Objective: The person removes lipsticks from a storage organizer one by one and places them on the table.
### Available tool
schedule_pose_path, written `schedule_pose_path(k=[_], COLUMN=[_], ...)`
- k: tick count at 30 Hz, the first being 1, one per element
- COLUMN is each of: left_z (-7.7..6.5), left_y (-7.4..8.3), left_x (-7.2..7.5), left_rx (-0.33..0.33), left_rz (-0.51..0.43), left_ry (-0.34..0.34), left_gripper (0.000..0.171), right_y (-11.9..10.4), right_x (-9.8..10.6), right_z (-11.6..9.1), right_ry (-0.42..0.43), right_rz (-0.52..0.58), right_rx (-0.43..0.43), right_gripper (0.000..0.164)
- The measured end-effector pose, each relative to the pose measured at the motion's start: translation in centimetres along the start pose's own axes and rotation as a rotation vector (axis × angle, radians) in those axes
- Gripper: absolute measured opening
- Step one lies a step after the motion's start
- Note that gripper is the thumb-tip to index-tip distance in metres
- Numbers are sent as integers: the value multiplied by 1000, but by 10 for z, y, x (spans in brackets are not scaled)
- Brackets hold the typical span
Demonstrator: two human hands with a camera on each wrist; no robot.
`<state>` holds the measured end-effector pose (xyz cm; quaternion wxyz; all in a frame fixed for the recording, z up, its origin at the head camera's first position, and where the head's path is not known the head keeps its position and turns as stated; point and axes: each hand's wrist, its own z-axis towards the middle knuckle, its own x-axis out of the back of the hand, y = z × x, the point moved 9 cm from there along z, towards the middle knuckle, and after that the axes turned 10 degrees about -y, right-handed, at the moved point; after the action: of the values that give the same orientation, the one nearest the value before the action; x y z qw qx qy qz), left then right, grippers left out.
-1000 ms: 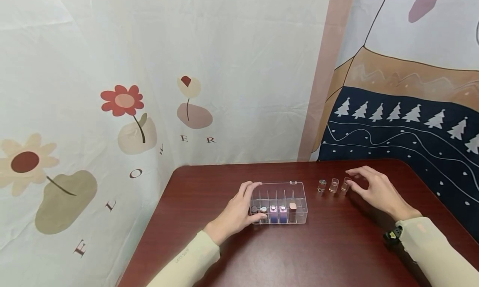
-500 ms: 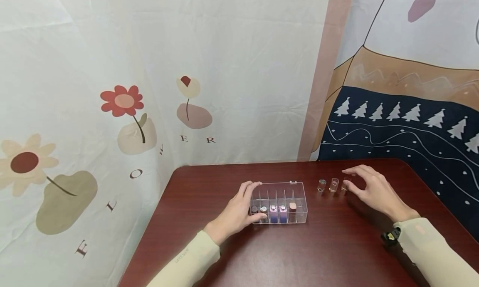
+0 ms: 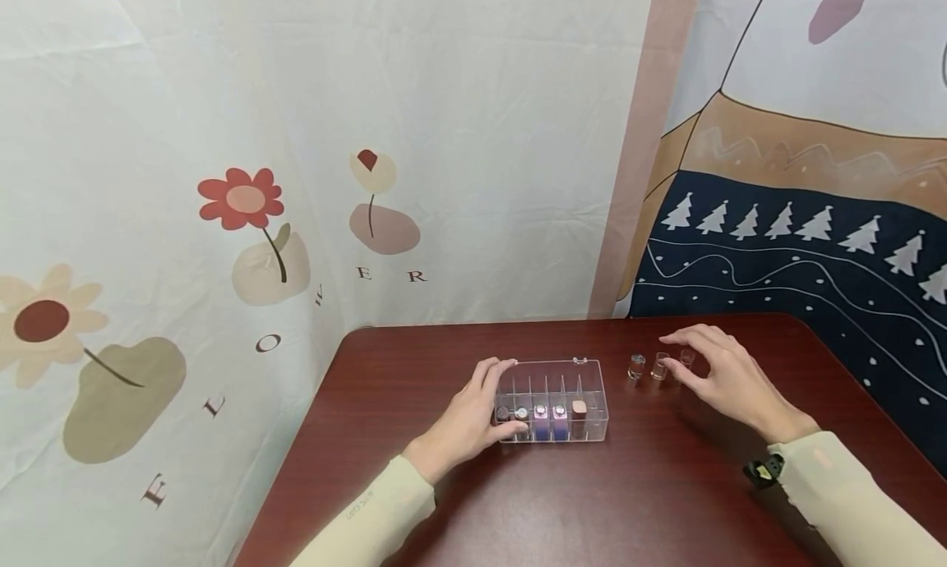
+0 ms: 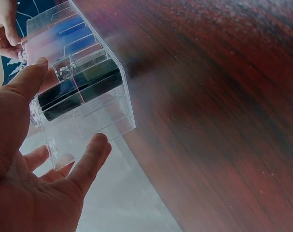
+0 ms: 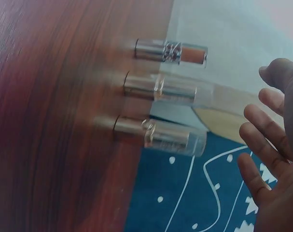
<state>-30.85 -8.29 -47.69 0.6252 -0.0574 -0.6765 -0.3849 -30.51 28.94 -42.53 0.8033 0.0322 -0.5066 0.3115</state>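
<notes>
My left hand (image 3: 460, 423) grips the left end of a clear divided box (image 3: 600, 398), thumb at its front and fingers at the back. Inside the box stand dark tubes (image 4: 81, 89), two purple lipsticks (image 3: 541, 423) and one with a brownish top (image 3: 579, 409). To the right, three lipsticks with clear caps stand upright in a row: a left one (image 3: 636, 366), a middle one (image 3: 660, 366) and a right one (image 3: 687, 359). My right hand (image 3: 732, 382) hovers by the middle and right ones, thumb and fingers spread apart. In the right wrist view a gap shows between its fingers (image 5: 255, 121) and the caps.
The dark red wooden table (image 3: 592, 501) reaches back to a pale curtain (image 3: 481, 140) with printed flowers. A navy cloth with white trees (image 3: 784, 255) hangs behind its right side. A dark strapped device (image 3: 764, 471) sits on the right wrist.
My right hand has moved left, from the right lipstick toward the middle one, so the right one now shows behind the fingers. The left hand and box have stayed in place.
</notes>
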Motion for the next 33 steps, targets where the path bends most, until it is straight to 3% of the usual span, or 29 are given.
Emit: schedule_pose_path(k=[26,33], left_z=[-1,-2], left_y=[0,2], left_x=[0,0], left_rx=[-14,-20], left_rz=[5,7], left_ry=[13,15], left_gripper=[100,101], right_y=[-49,-63], right_x=[-16,-23], right_z=[12,15], right_ry=[-54,-69], right_rz=[8,13], right_rx=[147,187], right_gripper=[58,55])
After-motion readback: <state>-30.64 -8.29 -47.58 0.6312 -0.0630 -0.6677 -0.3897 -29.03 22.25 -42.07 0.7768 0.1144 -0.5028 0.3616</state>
